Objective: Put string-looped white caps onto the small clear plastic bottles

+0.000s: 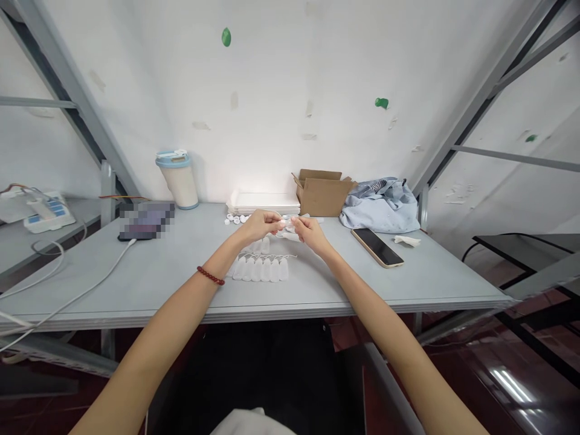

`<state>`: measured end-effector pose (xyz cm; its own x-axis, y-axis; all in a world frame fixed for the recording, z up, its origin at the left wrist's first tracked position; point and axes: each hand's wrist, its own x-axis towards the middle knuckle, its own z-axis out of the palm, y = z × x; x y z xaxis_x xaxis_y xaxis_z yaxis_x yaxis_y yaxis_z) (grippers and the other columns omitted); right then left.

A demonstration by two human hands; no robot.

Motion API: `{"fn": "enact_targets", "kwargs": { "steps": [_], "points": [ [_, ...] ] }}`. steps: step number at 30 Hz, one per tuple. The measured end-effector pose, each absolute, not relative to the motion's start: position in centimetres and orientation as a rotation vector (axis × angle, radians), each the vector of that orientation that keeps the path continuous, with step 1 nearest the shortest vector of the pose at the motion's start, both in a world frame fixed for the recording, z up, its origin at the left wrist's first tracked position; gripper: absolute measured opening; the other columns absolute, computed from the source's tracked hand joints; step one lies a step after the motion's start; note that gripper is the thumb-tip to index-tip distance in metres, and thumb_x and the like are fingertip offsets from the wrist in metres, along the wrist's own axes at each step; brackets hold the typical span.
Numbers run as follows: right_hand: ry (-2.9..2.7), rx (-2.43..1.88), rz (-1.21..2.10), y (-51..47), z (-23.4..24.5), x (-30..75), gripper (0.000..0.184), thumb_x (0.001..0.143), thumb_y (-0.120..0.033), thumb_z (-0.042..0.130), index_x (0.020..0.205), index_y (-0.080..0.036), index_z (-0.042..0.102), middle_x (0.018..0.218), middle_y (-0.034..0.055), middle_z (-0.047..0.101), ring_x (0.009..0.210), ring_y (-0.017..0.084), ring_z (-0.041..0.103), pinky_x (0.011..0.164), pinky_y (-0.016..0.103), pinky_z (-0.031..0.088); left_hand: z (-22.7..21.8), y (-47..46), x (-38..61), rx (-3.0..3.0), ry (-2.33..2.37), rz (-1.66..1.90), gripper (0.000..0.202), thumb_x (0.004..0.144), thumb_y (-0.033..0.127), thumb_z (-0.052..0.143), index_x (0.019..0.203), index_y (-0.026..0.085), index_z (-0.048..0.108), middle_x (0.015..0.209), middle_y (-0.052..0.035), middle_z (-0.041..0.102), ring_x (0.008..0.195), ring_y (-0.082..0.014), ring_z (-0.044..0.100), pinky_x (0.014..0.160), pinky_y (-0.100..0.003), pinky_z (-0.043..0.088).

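My left hand and my right hand meet above the middle of the grey table. Both pinch a small white plastic piece between their fingertips. A red bead bracelet sits on my left wrist. Just below the hands a row of several small clear plastic vials lies joined in a strip on the table. More white pieces lie under my left hand. Small white caps are scattered behind my left hand.
A stack of white trays, an open cardboard box and a blue cloth bundle stand at the back. A smartphone lies right, a lidded white cup and a blurred device with white cable left.
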<state>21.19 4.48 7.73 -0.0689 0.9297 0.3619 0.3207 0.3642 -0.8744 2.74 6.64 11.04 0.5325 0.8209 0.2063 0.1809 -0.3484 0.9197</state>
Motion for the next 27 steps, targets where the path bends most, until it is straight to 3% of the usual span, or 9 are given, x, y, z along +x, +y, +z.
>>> {"fn": "enact_targets", "kwargs": {
  "steps": [8, 14, 22, 27],
  "points": [
    [-1.598, -1.066, 0.813, 4.50, 7.65, 21.05, 0.052, 0.076, -0.070, 0.050, 0.063, -0.020, 0.043, 0.057, -0.0036, 0.036, 0.049, 0.008, 0.032, 0.045, 0.024, 0.031, 11.37, 6.45, 3.15, 1.717, 0.955, 0.787, 0.045, 0.073, 0.058, 0.063, 0.064, 0.014, 0.064, 0.072, -0.0067, 0.064, 0.066, -0.0146, 0.056, 0.058, -0.027, 0.046],
    [-1.627, -1.025, 0.845, 4.27, 7.85, 21.03, 0.050, 0.076, -0.068, 0.052, 0.072, -0.019, 0.052, 0.059, -0.0038, 0.037, 0.049, 0.008, 0.032, 0.044, 0.023, 0.032, 11.04, 6.87, 3.03, 1.661, 0.950, 0.758, 0.040, 0.071, 0.053, 0.067, 0.065, 0.013, 0.066, 0.071, -0.0063, 0.064, 0.061, -0.0127, 0.054, 0.057, -0.026, 0.045],
    [-1.589, -1.094, 0.916, 3.87, 8.38, 21.11, 0.054, 0.075, -0.070, 0.052, 0.058, -0.021, 0.034, 0.050, -0.0063, 0.028, 0.043, 0.007, 0.027, 0.041, 0.024, 0.028, 11.22, 6.71, 2.69, 1.946, 0.827, 0.815, 0.034, 0.072, 0.047, 0.067, 0.066, 0.013, 0.067, 0.069, -0.0050, 0.066, 0.065, -0.0148, 0.059, 0.066, -0.028, 0.049],
    [-1.549, -1.112, 0.968, 3.94, 8.43, 21.13, 0.056, 0.074, -0.070, 0.054, 0.057, -0.022, 0.031, 0.049, -0.0070, 0.025, 0.042, 0.006, 0.025, 0.040, 0.023, 0.025, 11.06, 6.74, 2.64, 2.057, 0.805, 0.860, 0.032, 0.075, 0.044, 0.063, 0.068, 0.014, 0.068, 0.068, -0.0045, 0.066, 0.068, -0.0166, 0.061, 0.069, -0.030, 0.050]
  ]
}}
